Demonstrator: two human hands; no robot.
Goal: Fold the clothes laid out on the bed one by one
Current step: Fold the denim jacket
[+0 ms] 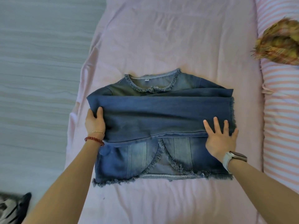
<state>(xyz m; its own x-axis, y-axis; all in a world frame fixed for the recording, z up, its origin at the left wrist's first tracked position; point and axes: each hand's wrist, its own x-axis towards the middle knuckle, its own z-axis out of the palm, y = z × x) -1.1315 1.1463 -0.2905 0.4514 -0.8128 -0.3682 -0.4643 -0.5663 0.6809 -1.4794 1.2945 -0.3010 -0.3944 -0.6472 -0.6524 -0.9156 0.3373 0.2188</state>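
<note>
Left hand (94, 121) grips denim jacket (161, 120); right hand (220, 136) flat; pink bed (169, 38).

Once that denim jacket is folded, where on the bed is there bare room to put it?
Bare pink sheet lies beyond the denim jacket collar, and a strip lies nearer than its frayed hem. The right is crowded: striped pillow, plaid garment. The left hand and right hand occupy the jacket's sides.

Your one head camera looks steeply down, close over the bed (161, 38), with floor left of it.
</note>
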